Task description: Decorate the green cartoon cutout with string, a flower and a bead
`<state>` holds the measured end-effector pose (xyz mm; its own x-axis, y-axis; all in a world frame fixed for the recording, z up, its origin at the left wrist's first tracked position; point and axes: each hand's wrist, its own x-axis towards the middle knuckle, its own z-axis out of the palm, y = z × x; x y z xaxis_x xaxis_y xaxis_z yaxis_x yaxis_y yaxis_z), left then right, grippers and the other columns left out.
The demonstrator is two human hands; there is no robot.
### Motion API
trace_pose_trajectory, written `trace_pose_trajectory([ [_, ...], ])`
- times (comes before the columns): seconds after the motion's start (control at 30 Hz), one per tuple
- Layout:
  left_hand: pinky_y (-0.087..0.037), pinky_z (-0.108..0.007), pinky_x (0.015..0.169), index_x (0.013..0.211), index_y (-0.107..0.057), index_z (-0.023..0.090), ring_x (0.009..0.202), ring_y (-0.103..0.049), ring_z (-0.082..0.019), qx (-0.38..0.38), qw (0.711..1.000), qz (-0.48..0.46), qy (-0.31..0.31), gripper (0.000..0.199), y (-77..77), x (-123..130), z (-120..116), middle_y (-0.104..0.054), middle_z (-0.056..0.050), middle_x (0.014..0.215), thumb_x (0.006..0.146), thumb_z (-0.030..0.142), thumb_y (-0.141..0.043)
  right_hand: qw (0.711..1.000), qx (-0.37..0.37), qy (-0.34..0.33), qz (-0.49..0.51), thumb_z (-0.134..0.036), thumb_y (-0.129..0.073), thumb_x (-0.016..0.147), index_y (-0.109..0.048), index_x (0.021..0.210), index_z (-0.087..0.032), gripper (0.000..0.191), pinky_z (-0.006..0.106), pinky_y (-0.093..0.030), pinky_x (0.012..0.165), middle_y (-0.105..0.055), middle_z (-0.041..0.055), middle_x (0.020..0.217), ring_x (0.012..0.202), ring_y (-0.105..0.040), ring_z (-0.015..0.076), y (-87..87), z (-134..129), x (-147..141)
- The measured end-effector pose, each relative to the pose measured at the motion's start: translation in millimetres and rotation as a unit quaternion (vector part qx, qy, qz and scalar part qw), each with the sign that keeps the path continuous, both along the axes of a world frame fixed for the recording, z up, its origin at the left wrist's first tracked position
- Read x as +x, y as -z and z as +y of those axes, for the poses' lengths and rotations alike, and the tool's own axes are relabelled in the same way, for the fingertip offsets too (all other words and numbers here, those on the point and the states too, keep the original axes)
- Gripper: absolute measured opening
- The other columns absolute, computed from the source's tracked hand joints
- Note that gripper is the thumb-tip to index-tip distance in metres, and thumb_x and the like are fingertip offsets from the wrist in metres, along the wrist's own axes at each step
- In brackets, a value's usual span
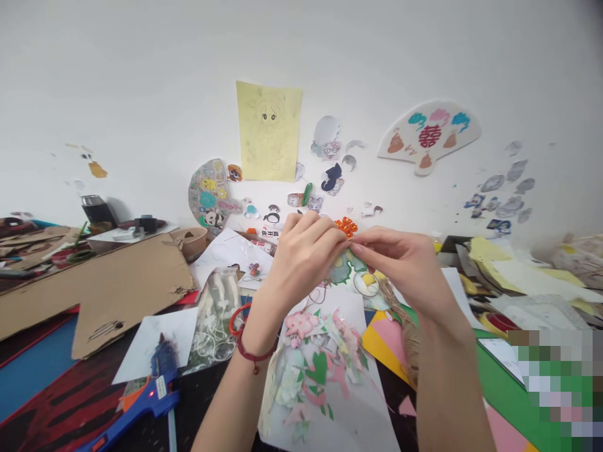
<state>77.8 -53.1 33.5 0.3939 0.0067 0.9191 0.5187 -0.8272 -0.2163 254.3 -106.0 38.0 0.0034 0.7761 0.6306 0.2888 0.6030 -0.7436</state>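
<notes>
Both hands meet at the centre, raised above the paper. My left hand (304, 257), with a red cord bracelet (254, 355) at its wrist, has its fingers curled and closed. My right hand (409, 257) pinches thumb against forefinger beside it. Whatever lies between the fingertips is too small and hidden to name. Just above the fingertips shows an orange flower-like piece (346, 226); I cannot tell if it is held. Behind and below the fingers are a green-edged pale piece (342, 270) and a round charm with yellow (366, 284).
White paper (372, 402) below bears pink and green paper cutouts (315, 367). A blue glue gun (162, 370) lies left, by a plastic bag of white cords (217, 314) and cardboard (136, 289). Right are twine (407, 333), green sheet (499, 383) and a phone (502, 361).
</notes>
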Motion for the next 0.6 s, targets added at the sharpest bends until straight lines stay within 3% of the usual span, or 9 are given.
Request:
trace_pose_trajectory([
  [0.27, -0.041, -0.034, 0.076, 0.087, -0.058, 0.016, 0.082, -0.052, -0.018, -0.016, 0.999, 0.01, 0.026, 0.017, 0.4, 6.2, -1.5, -0.066, -0.006, 0.086, 0.099, 0.021, -0.049, 0.992, 0.047, 0.104, -0.048, -0.028, -0.076, 0.077, -0.076, 0.083, -0.021, 0.009, 0.032, -0.054, 0.065, -0.074, 0.004, 0.082, 0.073, -0.068, 0.0179, 1.2, -4.3, -4.4],
  [0.4, -0.044, -0.034, 0.075, 0.086, -0.057, 0.016, 0.082, -0.05, -0.018, 0.009, 1.0, 0.019, 0.016, 0.019, 0.7, 7.8, -2.2, -0.065, -0.007, 0.085, 0.1, 0.018, -0.045, 0.986, 0.083, 0.121, -0.08, -0.025, -0.073, 0.08, -0.075, 0.083, -0.022, 0.005, 0.032, -0.055, 0.065, -0.073, 0.0035, 0.083, 0.074, -0.068, 0.0179, 1.6, -4.4, -5.9],
  [0.6, -0.045, -0.032, 0.074, 0.089, -0.057, 0.016, 0.081, -0.05, -0.017, 0.0, 0.998, -0.005, 0.055, 0.013, -1.6, 5.9, -6.2, -0.064, -0.006, 0.086, 0.098, 0.017, -0.049, 0.973, 0.138, 0.149, -0.115, -0.02, -0.071, 0.081, -0.072, 0.08, -0.022, 0.002, 0.028, -0.053, 0.061, -0.07, 0.001, 0.078, 0.069, -0.065, 0.0144, -1.2, -9.3, -9.3],
])
